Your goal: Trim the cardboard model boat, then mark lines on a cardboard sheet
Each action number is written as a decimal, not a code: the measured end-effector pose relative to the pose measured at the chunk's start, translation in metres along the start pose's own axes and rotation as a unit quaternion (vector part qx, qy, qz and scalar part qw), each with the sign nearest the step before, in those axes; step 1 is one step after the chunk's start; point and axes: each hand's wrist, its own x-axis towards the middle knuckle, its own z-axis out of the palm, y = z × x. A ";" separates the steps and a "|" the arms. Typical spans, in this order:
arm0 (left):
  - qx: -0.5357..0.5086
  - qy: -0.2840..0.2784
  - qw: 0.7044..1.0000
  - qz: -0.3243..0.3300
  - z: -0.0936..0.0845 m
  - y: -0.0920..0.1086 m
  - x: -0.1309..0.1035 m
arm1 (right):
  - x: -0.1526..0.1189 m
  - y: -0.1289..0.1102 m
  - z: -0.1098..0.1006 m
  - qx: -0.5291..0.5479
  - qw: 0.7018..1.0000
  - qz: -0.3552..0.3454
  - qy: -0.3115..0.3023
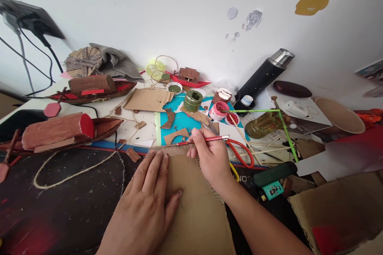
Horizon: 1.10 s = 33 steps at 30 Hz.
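A sheet of brown cardboard (194,211) lies in front of me, with a clear ruler (176,150) across its far edge. My left hand (149,191) rests flat, fingers spread, its fingertips on the ruler's left part and its thumb on the cardboard. Between the thumb and fingers of my right hand (209,153) is a red pencil (214,138), held slanting low over the ruler, its point toward the left. Scissors with orange handles (243,155) lie just right of that hand, partly hidden by it.
Model boats (52,131) stand at the left, near a loop of twine (68,177). Open paint jars (193,101) and cardboard scraps sit on a blue sheet (166,117) ahead. A black flask (263,73) leans at the back right, and a cardboard box (338,207) is at the right.
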 end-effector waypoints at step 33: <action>-0.006 0.000 1.000 -0.008 0.001 0.001 -0.001 | 0.001 -0.001 -0.001 -0.029 1.000 -0.002 -0.009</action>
